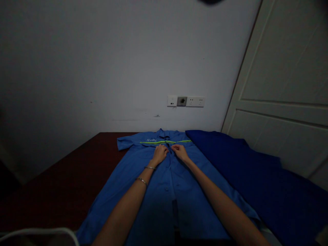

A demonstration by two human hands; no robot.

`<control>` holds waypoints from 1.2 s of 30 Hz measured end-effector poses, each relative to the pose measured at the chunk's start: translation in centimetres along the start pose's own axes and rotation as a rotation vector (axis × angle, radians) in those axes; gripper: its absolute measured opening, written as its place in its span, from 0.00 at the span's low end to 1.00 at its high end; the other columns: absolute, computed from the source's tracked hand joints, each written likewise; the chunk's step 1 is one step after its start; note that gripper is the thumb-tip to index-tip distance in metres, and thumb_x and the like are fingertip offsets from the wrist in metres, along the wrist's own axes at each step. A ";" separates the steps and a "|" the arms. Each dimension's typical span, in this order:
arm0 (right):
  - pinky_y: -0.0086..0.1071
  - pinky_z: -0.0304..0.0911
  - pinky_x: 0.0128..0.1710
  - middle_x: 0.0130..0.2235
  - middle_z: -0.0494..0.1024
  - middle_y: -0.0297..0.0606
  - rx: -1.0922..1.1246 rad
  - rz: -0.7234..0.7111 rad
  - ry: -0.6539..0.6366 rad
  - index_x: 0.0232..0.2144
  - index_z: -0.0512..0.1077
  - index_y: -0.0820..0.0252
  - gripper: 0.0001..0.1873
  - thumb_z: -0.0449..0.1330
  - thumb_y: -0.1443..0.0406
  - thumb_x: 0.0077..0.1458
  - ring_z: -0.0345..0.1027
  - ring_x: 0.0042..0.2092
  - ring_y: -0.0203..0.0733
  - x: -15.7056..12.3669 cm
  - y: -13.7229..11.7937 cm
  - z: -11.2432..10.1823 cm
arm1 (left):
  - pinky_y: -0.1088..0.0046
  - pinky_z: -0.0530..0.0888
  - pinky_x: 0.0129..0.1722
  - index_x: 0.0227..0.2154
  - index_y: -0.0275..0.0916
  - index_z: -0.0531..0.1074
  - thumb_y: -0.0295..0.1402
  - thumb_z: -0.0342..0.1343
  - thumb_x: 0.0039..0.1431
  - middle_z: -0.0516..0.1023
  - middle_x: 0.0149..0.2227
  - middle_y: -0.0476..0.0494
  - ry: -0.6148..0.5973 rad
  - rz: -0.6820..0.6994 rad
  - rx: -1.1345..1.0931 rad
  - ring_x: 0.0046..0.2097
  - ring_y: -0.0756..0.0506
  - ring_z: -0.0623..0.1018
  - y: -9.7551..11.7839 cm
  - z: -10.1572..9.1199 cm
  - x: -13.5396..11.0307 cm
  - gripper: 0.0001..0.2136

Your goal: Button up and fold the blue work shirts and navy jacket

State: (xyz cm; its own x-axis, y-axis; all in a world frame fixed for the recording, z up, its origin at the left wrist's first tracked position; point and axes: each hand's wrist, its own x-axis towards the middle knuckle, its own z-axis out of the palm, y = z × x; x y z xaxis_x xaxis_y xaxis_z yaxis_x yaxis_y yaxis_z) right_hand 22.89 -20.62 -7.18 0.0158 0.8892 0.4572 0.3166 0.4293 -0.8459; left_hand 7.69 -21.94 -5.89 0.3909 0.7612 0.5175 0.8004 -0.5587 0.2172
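Shirt [160, 201] lies front up on the table [69, 174], centre, collar at the far edge. Left hand [160, 153] and right hand [180, 152] are at its front opening, below the far stripe [153, 142]. Fingers of both are bent, tips drawn in; whether they grip cloth cannot be told. Blue cloth [246, 171] overlaps the shirt's right side. Cord [48, 231]: near left.
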 end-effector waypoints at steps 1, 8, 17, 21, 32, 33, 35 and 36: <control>0.34 0.65 0.35 0.29 0.78 0.41 0.002 0.003 -0.003 0.25 0.74 0.64 0.11 0.55 0.62 0.42 0.71 0.32 0.43 0.0 0.0 0.1 | 0.68 0.62 0.40 0.30 0.36 0.73 0.31 0.50 0.56 0.73 0.34 0.43 0.001 0.000 -0.003 0.40 0.44 0.68 0.0 0.0 0.0 0.08; 0.34 0.64 0.36 0.29 0.78 0.40 -0.059 -0.020 -0.072 0.26 0.75 0.65 0.14 0.54 0.60 0.44 0.70 0.33 0.43 -0.2 -0.8 -0.3 | 0.69 0.62 0.41 0.30 0.35 0.73 0.30 0.50 0.56 0.73 0.34 0.43 0.020 -0.013 -0.031 0.41 0.45 0.68 0.0 0.3 0.0 0.07; 0.26 0.58 0.24 0.21 0.74 0.33 -0.033 0.085 -0.283 0.26 0.76 0.65 0.12 0.56 0.65 0.39 0.62 0.22 0.33 1.2 -0.4 -1.4 | 0.69 0.63 0.41 0.29 0.35 0.73 0.27 0.50 0.55 0.73 0.33 0.43 0.017 -0.059 -0.144 0.39 0.46 0.69 0.0 0.3 0.2 0.06; 0.24 0.55 0.21 0.19 0.72 0.32 -0.057 0.056 -0.398 0.28 0.75 0.66 0.12 0.56 0.66 0.40 0.59 0.20 0.31 2.0 0.0 -1.6 | 0.69 0.64 0.41 0.29 0.35 0.73 0.26 0.50 0.54 0.73 0.32 0.43 0.014 -0.057 -0.186 0.38 0.46 0.69 0.1 0.3 0.2 0.06; 0.30 0.61 0.37 0.31 0.78 0.36 -0.337 -0.306 -0.419 0.30 0.76 0.62 0.11 0.55 0.68 0.45 0.69 0.34 0.39 2.7 -1.1 -2.2 | 0.71 0.65 0.41 0.26 0.34 0.73 0.26 0.53 0.52 0.74 0.31 0.44 0.039 -0.093 -0.290 0.37 0.47 0.70 -0.4 0.7 0.7 0.04; 0.30 0.61 0.38 0.32 0.78 0.36 -0.350 -0.323 -0.417 0.30 0.76 0.62 0.11 0.55 0.69 0.46 0.69 0.35 0.39 2.6 -1.2 -2.2 | 0.71 0.65 0.41 0.26 0.34 0.73 0.26 0.53 0.51 0.74 0.31 0.44 0.039 -0.096 -0.297 0.37 0.47 0.70 -0.5 0.8 0.7 0.04; 0.30 0.61 0.37 0.32 0.78 0.37 -0.379 -0.346 -0.418 0.30 0.76 0.62 0.10 0.55 0.69 0.46 0.69 0.35 0.39 2.5 -1.4 -2.2 | 0.71 0.65 0.41 0.26 0.34 0.72 0.25 0.53 0.51 0.74 0.31 0.44 0.041 -0.094 -0.306 0.37 0.47 0.70 -0.6 1.0 0.7 0.04; 0.30 0.60 0.37 0.32 0.78 0.37 -0.397 -0.355 -0.420 0.30 0.76 0.62 0.10 0.55 0.69 0.46 0.69 0.35 0.39 2.5 -1.5 -2.2 | 0.71 0.65 0.41 0.26 0.34 0.72 0.25 0.53 0.51 0.74 0.31 0.44 0.041 -0.092 -0.308 0.37 0.47 0.70 -0.7 1.1 0.7 0.04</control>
State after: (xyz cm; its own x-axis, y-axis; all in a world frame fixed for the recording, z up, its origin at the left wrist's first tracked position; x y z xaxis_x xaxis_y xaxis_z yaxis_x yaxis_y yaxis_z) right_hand 24.58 -19.43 -4.16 -0.4982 0.7252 0.4753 0.5598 0.6876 -0.4624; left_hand 7.92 -20.62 -6.60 0.2997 0.8028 0.5154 0.6538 -0.5663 0.5019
